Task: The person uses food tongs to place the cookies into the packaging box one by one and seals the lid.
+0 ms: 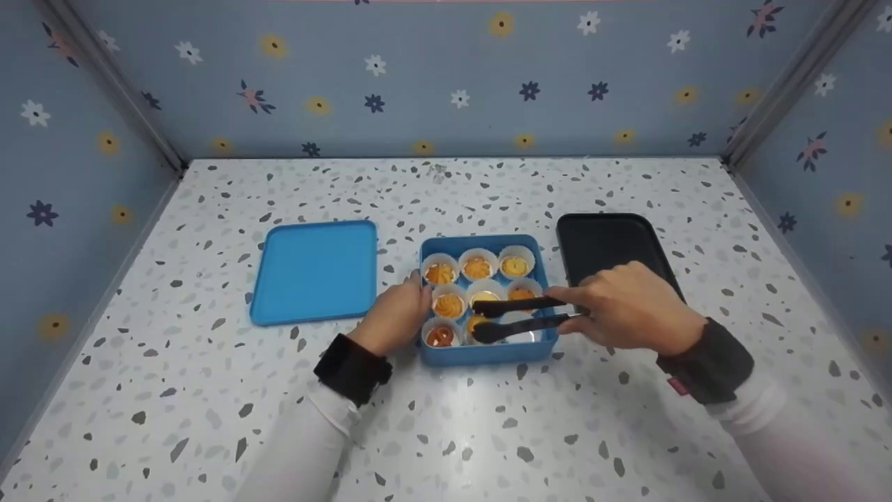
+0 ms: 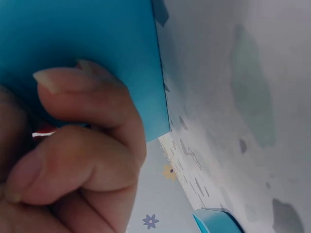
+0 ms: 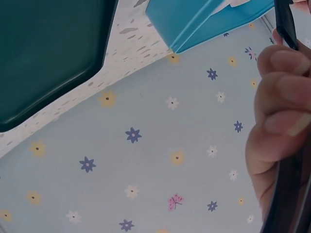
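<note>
A blue box (image 1: 488, 355) holds rows of white paper cups with small golden baked pieces. My left hand (image 1: 401, 314) grips the box's left wall, its curled fingers (image 2: 97, 102) against the blue side in the left wrist view. In my right hand (image 1: 631, 307) is a pair of black tongs (image 1: 519, 326), held from the right side over the box. The tong tips stand apart above the middle and front rows, near a golden piece (image 1: 475, 323) in the front middle cup. A darker reddish-brown piece (image 1: 440, 337) lies in the front left cup.
To the left lies a flat blue lid (image 1: 317, 272). A black tray (image 1: 606, 244) sits right of the box, partly behind my right hand. The speckled table (image 1: 446, 432) ends at a flowered back panel (image 1: 432, 77), with similar panels on both sides.
</note>
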`<state>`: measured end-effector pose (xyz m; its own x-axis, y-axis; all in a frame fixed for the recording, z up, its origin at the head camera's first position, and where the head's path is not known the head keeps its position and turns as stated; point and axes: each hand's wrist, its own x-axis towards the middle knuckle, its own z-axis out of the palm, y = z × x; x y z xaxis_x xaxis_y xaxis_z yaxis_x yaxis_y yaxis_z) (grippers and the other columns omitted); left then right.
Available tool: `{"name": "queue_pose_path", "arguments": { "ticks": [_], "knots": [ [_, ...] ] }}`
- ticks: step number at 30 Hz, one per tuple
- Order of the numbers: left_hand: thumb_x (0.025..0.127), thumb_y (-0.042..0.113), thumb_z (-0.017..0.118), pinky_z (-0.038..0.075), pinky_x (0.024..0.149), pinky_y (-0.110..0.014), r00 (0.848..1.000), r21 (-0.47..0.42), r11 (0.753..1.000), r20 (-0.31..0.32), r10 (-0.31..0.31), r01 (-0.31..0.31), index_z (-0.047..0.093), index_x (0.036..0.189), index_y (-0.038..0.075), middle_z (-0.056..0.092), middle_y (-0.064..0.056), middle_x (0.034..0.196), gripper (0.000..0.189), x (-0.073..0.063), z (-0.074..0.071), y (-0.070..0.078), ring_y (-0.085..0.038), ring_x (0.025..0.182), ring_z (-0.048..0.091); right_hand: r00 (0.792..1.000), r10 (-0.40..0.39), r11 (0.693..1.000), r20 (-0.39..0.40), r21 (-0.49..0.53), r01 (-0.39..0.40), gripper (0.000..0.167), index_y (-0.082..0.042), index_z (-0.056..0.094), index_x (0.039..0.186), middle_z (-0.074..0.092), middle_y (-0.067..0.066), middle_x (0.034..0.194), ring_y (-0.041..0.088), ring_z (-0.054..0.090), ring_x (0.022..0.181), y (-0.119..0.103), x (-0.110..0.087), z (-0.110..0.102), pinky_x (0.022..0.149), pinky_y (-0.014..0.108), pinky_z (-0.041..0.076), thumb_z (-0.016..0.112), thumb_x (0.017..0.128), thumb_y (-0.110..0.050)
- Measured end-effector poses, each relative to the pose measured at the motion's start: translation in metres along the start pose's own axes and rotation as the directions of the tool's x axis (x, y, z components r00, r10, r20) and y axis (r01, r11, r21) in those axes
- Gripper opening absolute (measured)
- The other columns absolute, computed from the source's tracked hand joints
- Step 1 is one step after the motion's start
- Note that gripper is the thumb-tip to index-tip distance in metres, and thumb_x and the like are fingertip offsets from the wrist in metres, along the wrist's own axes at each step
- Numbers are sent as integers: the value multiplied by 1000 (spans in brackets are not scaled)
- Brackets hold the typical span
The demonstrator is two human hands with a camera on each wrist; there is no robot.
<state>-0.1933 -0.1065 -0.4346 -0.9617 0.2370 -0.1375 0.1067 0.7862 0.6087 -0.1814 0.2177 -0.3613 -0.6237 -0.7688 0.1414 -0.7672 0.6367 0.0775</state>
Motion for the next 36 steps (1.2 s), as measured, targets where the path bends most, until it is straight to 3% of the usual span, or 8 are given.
{"name": "queue_pose_path", "arguments": {
  "ticks": [3,6,11,18,24,30,32,36],
  "knots": [
    [109,26,32,49,95,-44,1000,-6,1000,5,-4,4,24,148,-16,60,-31,122,59,0,0,1,-32,91,63,1000,-4,1000,17,-1,4,51,-21,73,123,26,-12,53,7,23,45,-1,1,0,38,26,17,80,80,-47],
    [109,27,32,47,99,-45,1000,-11,1000,9,-13,13,24,148,-16,48,-33,139,59,1,0,1,-34,101,62,999,-8,1000,35,-10,9,53,-22,73,124,24,-12,53,7,21,45,-2,2,0,38,27,17,81,79,-49],
    [109,28,32,50,89,-42,1000,-18,1000,18,-24,24,23,149,-15,52,-32,135,60,2,0,3,-31,83,61,998,-29,999,47,-28,30,57,-21,72,125,28,-11,52,8,22,44,-2,4,0,37,27,17,82,77,-49],
    [109,28,32,49,93,-43,1000,-21,1000,17,-16,16,22,149,-16,50,-32,137,60,1,0,2,-32,87,61,999,-44,998,23,-47,46,57,-17,72,124,39,-11,55,7,30,44,1,2,-7,37,25,22,81,78,-50],
    [109,28,32,45,103,-45,1000,-19,1000,12,-9,9,23,149,-16,46,-32,142,60,1,-1,2,-37,107,62,993,60,998,-99,-24,-63,57,-16,70,126,52,-6,60,6,34,45,17,-13,-26,37,25,28,82,79,-46],
    [109,26,32,42,107,-47,1000,-13,1000,3,-1,1,24,148,-17,45,-33,142,59,1,-1,1,-40,121,55,946,214,973,-243,-36,-229,61,-17,67,131,46,-7,56,8,29,43,41,-52,-31,38,26,23,80,79,-46],
    [109,26,32,41,108,-46,1000,-5,1000,-1,0,0,25,147,-18,44,-33,143,59,1,0,1,-40,123,54,930,275,955,-243,-45,-294,62,-16,66,132,41,-7,54,9,27,43,49,-68,-27,38,27,21,79,80,-47],
    [109,27,32,49,97,-45,1000,-10,1000,4,-11,11,24,148,-17,52,-33,135,59,1,0,0,-36,104,62,898,407,907,-166,-41,-419,64,-13,64,134,36,-6,50,12,26,43,62,-99,-17,39,29,18,77,82,-48]
  ]
}}
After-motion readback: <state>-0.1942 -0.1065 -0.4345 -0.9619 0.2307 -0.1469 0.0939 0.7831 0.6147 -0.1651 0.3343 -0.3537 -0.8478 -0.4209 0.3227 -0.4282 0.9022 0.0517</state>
